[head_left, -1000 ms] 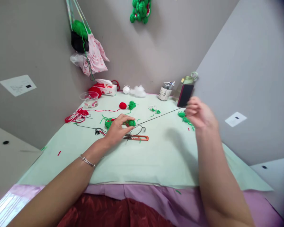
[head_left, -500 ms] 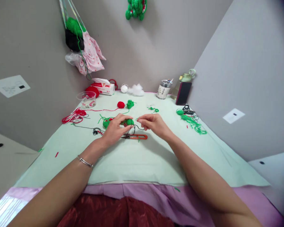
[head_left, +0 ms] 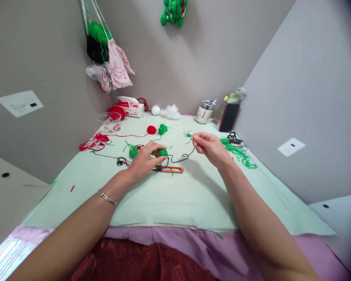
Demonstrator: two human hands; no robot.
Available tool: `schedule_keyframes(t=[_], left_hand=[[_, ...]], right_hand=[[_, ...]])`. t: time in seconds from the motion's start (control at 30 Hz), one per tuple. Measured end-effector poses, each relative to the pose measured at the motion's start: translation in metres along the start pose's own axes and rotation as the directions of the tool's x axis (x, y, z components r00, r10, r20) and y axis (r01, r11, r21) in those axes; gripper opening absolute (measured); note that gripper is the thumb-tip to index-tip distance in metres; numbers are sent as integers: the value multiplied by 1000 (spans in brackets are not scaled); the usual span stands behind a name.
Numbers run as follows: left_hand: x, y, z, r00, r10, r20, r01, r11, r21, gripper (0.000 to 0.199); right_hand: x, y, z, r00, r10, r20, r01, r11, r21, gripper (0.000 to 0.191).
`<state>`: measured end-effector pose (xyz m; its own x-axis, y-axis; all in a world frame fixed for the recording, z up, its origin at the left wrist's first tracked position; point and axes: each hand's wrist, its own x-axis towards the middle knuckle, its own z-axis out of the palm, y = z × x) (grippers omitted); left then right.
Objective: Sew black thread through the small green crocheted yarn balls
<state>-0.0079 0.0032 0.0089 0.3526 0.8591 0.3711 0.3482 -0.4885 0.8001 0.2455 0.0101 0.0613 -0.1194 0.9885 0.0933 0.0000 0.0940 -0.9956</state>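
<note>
My left hand (head_left: 148, 158) is closed around a green crocheted piece (head_left: 163, 152), with a rounded end showing between thumb and fingers. More green crochet with red and white bits (head_left: 133, 151) shows just left of this hand; whether the two are joined is hidden. Black yarn (head_left: 181, 159) runs from the held piece in a loose curl up to my right hand (head_left: 206, 145). Thumb and fingertips of that hand are pinched on the yarn's end; any needle there is too small to make out. Orange-handled thread snips (head_left: 171, 169) lie just below the left fingers.
Red yarn (head_left: 95, 141), a plastic tub (head_left: 109, 123) and a tissue box (head_left: 131, 107) sit on the left. Behind are a small red ball (head_left: 151, 129), green yarn (head_left: 163, 129) and white stuffing (head_left: 171, 112). A phone (head_left: 229, 117) leans on a bottle at right, near green strands (head_left: 241, 156).
My right hand has moved right and slightly away from my left hand, drawing the black yarn out longer. The left hand keeps its hold on the green piece. The camera view has shifted slightly.
</note>
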Motion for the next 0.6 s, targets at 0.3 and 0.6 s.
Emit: schedule_keyframes(t=[0.3,0.6], left_hand=[[1,1,0,1000,-2,-27,2,1000,17,29],[0,2,-1,1000,-12,-25,13,999,30,27]], right_hand=[[-11,28,41,980,86,180,-28,953,-302,31],[-9,22,37,963,111,244,-70,983,-169,26]])
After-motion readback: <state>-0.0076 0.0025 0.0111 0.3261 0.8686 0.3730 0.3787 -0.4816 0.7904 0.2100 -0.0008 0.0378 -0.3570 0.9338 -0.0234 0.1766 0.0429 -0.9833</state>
